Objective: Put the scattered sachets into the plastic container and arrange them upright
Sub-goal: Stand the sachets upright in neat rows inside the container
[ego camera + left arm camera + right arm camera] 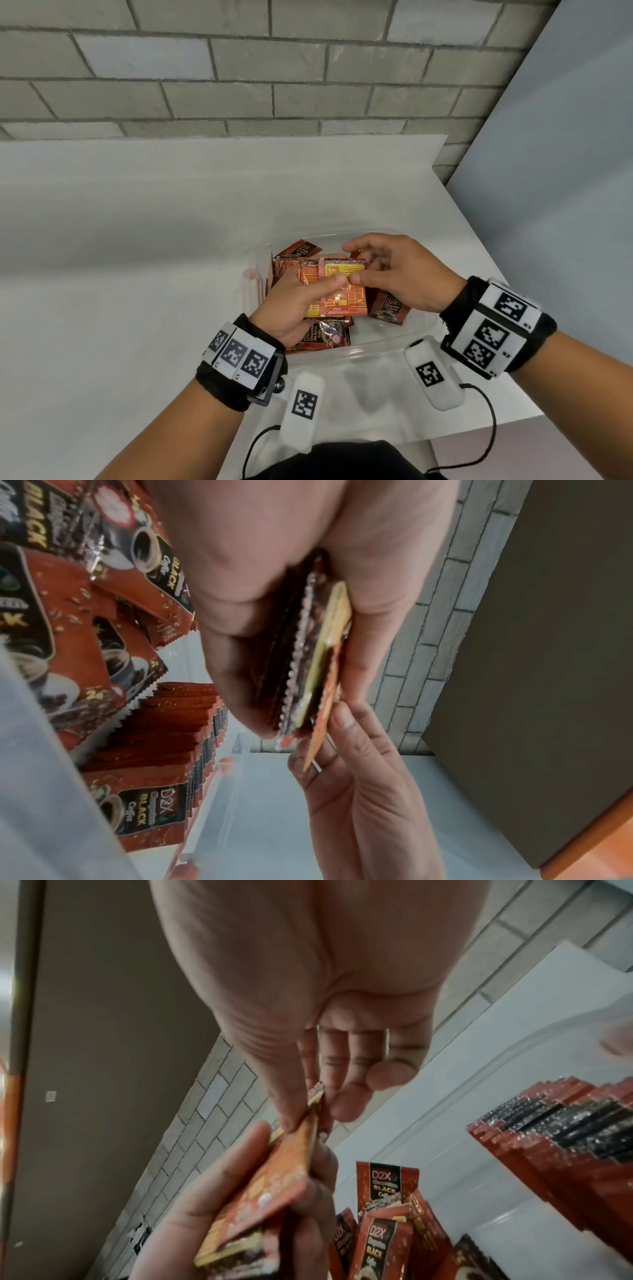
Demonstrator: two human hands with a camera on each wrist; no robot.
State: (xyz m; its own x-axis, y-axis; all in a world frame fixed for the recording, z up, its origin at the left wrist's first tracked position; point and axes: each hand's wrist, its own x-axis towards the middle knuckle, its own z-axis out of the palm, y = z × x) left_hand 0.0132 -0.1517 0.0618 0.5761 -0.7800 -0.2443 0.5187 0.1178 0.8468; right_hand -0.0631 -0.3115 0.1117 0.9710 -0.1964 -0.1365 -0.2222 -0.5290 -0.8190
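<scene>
A clear plastic container (387,346) sits on the white counter and holds several red and black coffee sachets. Over it my left hand (301,301) grips a small stack of sachets (339,291), orange-yellow backs facing up. The stack (308,664) shows edge-on between thumb and fingers in the left wrist view. My right hand (394,270) pinches the stack's upper right corner (315,1099) between thumb and forefinger. A row of sachets (181,729) stands upright along the container's left side. Loose sachets (325,337) lie flat on its floor, and one (390,310) leans at the right.
The white counter (137,240) ends at a grey brick wall (274,68) behind. A grey panel (555,171) rises at the right. The counter's right edge (507,284) runs close to the container.
</scene>
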